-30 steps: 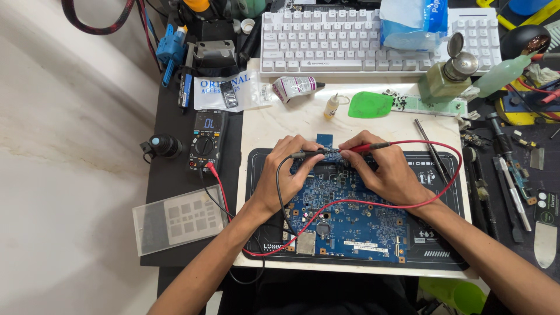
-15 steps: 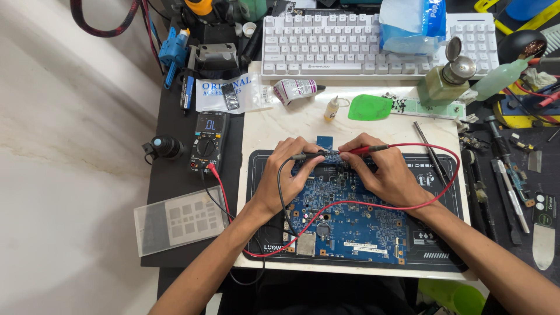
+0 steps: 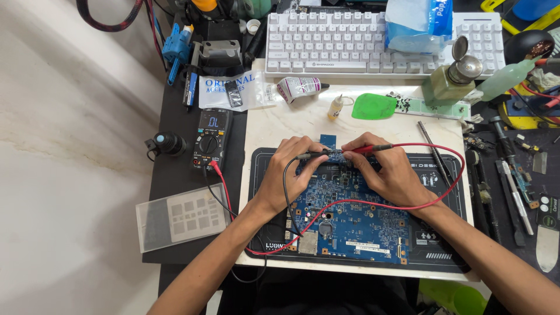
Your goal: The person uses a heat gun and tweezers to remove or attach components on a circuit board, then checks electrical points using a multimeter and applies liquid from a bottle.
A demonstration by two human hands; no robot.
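Bare marble top above circuit board; red lead loops right

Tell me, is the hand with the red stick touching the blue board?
Touching. The head view shows the right hand resting on the blue circuit board while it pinches the red probe, no gap between palm and board.

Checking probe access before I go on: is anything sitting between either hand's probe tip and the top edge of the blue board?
Nothing visible does. The left hand holds the black probe and the right hand the red probe, both tips meeting the blue circuit board at its top edge. Only the red lead loops around the right hand.
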